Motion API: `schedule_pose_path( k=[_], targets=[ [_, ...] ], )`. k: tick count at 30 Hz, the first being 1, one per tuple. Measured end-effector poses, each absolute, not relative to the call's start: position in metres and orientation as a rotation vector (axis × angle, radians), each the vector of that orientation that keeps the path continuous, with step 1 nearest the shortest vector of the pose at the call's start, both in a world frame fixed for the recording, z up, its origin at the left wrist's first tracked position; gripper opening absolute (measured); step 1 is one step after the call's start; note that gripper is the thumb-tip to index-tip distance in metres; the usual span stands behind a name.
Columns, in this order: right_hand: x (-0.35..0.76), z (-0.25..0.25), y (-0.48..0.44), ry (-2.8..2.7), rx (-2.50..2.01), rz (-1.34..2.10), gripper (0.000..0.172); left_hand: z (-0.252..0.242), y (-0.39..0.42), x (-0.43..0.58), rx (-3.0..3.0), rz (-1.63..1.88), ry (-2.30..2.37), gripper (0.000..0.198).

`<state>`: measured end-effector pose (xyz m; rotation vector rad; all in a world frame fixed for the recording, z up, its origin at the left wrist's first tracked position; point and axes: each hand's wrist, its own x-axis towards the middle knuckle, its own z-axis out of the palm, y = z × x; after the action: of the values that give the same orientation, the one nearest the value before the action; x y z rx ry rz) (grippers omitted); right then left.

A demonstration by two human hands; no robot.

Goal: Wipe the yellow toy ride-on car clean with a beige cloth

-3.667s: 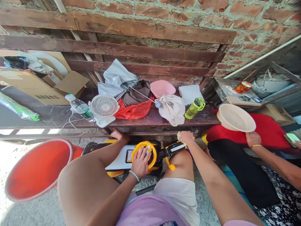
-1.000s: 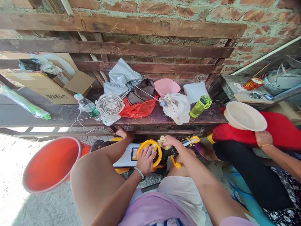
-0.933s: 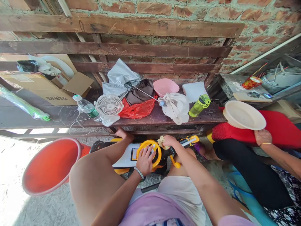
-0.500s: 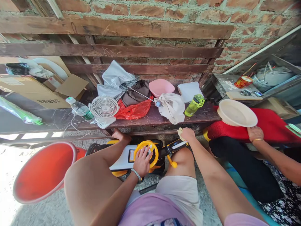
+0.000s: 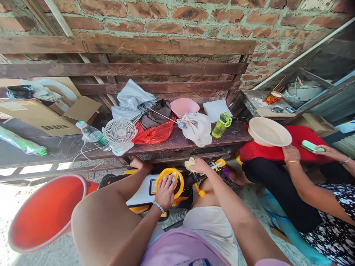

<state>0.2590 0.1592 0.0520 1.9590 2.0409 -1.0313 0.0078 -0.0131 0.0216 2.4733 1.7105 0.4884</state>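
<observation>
A ride-on toy car with a white and black body and yellow trim lies on its side between my legs. My left hand rests across its yellow steering wheel, fingers stretched out over the rim and hub. In my right hand is a pale yellow cloth, held in closed fingers just over the black bar right of the wheel. Past that hand the bar's yellow end shows. A short yellow lever sticks out below it.
A wooden bench bears a fan, water bottle, pink bowl and green bottle. An orange bucket stands left. At right, another person's hand touches a cream basin; the other holds a green brush.
My right hand has moved left with the cloth along the bar, toward the wheel, uncovering the bar's yellow end. The other person's second hand has come into view with the brush.
</observation>
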Motion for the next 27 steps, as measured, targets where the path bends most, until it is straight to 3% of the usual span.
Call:
schedule_pose_path(
  k=[5,9,13,19,23,27],
  targets=[
    [0.321,0.06,0.176,2.072,1.985,-0.384,0.037,0.021,-0.013,0.008,2.47,0.472,1.727,0.051],
    [0.349,0.056,0.183,2.024,2.063,-0.191,0.042,0.019,-0.013,0.007,2.481,0.483,1.72,0.051],
    [0.314,0.05,0.179,2.025,2.076,-0.349,0.036,0.017,-0.013,0.005,2.51,0.473,1.715,0.052],
    [0.233,0.045,0.166,2.176,1.667,-1.078,0.035,0.017,-0.013,0.004,2.505,0.458,1.715,0.053],
    [0.224,0.045,0.164,2.167,1.612,-1.089,0.032,0.017,-0.013,0.005,2.491,0.448,1.719,0.052],
    [0.26,0.056,0.177,2.099,1.75,-0.881,0.033,0.018,-0.013,0.005,2.473,0.443,1.723,0.05]
  ],
)
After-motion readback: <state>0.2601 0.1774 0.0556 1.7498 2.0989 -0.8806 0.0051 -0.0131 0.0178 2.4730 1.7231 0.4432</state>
